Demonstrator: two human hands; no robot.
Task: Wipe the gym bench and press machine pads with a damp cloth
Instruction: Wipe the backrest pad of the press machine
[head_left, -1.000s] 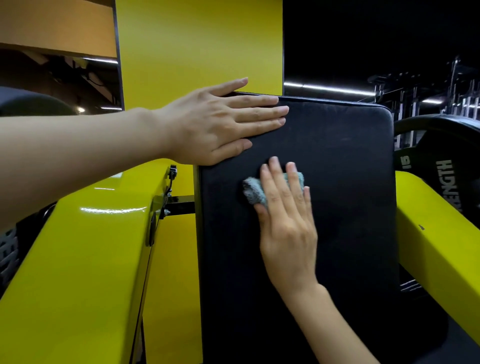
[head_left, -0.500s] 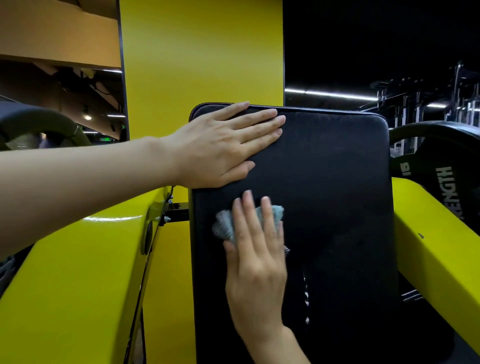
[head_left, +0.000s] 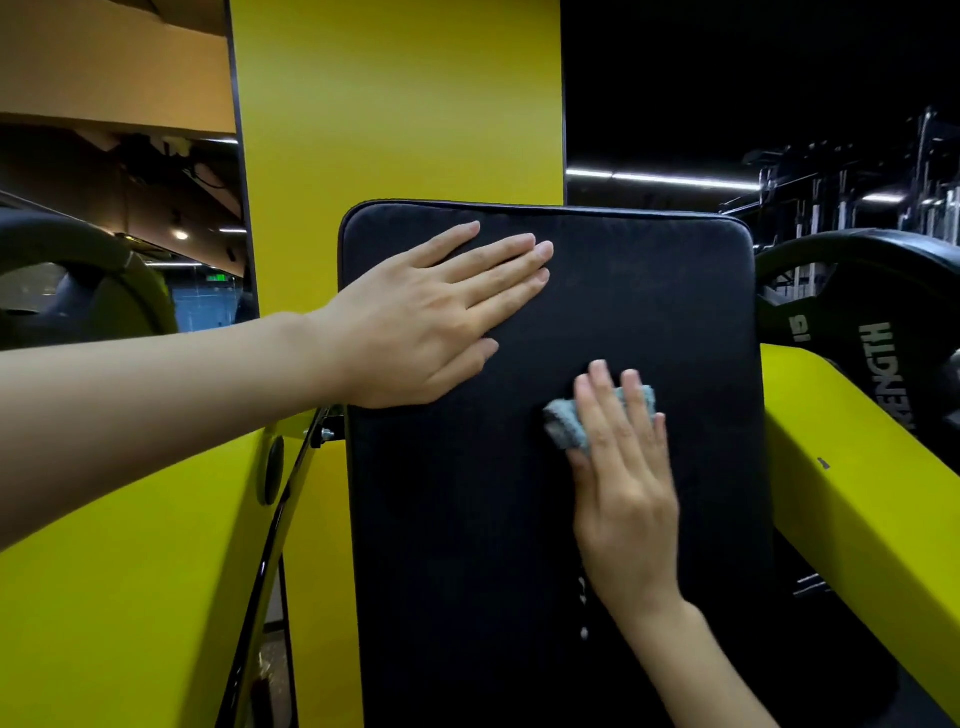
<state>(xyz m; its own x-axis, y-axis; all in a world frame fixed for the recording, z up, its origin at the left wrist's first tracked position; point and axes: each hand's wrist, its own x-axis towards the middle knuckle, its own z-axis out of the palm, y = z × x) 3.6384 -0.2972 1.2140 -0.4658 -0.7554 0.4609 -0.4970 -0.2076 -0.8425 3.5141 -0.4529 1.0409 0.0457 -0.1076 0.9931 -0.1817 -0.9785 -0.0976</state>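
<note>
Black vinyl, rectangular and upright: the press-machine pad (head_left: 467, 545) looks mid-wipe to me. My left hand (head_left: 426, 322) lies flat with straight fingers near the pad's top left corner, bracing it. My right hand (head_left: 623, 499), fingers also extended, presses a small grey-blue cloth (head_left: 563, 423) against the pad's middle, toward its right edge. Next I'd sweep the remaining surface with even pressure. Past that edge, a black weight plate (head_left: 852, 332) reads "ENGTH" and, seemingly, 15.

One black pad (head_left: 467, 545) and one blue-grey cloth (head_left: 565, 427). Two hands: left hand (head_left: 415, 325), right hand (head_left: 626, 499). Two yellow frame arms (head_left: 130, 571) (head_left: 862, 499).
</note>
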